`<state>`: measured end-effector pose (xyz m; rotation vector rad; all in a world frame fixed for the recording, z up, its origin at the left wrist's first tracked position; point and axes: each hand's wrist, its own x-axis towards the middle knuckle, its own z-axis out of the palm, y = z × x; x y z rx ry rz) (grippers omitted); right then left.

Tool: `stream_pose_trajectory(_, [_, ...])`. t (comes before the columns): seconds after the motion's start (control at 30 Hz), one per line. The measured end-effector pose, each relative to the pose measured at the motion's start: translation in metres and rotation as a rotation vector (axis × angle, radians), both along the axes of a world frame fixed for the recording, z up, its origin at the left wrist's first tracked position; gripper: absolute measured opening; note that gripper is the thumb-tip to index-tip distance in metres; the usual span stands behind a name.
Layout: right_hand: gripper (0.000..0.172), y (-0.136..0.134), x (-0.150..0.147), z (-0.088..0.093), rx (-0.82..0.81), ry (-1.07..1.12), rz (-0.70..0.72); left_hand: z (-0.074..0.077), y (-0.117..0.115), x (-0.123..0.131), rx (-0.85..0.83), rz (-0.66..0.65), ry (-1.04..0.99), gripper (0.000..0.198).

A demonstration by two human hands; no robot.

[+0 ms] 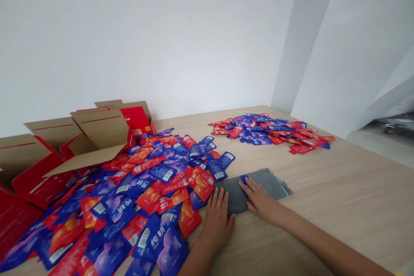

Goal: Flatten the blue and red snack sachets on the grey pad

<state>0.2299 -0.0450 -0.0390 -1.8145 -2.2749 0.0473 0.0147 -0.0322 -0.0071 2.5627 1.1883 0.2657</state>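
A flat, dark grey stack (273, 185) of thin sheets or bags lies on the table, its layered edges showing at the right end. My left hand (218, 213) rests palm down over its left end, fingers stretched out, beside the large pile of packets. Over the middle of the stack, my right hand (260, 196) lies with fingers extended on a blue packet (243, 178), mostly hidden under them. The large pile of red and blue packets (168, 172) spreads to the left of my hands, with a red packet (188, 219) close to my left hand.
Several open red cardboard boxes (35, 177) with brown insides stand along the left. A smaller pile of red and blue packets (258, 129) lies at the back right of the wooden table (349, 198). A white wall (194, 43) rises behind the table.
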Motion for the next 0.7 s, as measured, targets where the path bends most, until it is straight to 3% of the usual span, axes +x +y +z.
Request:
stream_pose_trajectory(0.13, [0.079,0.003,-0.002,0.031,-0.041,0.013,-0.048,0.002,0.000,0.000,-0.014,0.004,0.005,0.057])
stream_pose_trajectory(0.23, [0.077,0.010,0.006,0.057,-0.041,0.134,-0.087,0.004,0.000,-0.001,-0.027,0.004,0.007,0.057])
stream_pose_trajectory(0.3, [0.074,0.017,0.015,0.063,-0.019,0.248,-0.137,0.005,-0.001,-0.001,-0.032,0.003,0.000,0.058])
stream_pose_trajectory(0.37, [0.069,0.022,0.023,0.059,0.034,0.305,-0.195,0.004,-0.001,-0.001,-0.035,0.002,-0.001,0.058])
stream_pose_trajectory(0.47, [0.059,0.022,0.026,0.035,0.183,0.244,-0.219,0.004,-0.001,-0.001,-0.039,0.007,0.006,0.059])
stream_pose_trajectory(0.6, [0.049,0.008,0.009,-0.003,0.268,0.105,-0.110,0.004,-0.001,-0.001,-0.050,0.014,0.022,0.060])
stream_pose_trajectory(0.7, [0.049,0.000,-0.005,-0.016,0.253,0.023,-0.066,0.005,0.000,-0.001,-0.059,0.012,0.039,0.059])
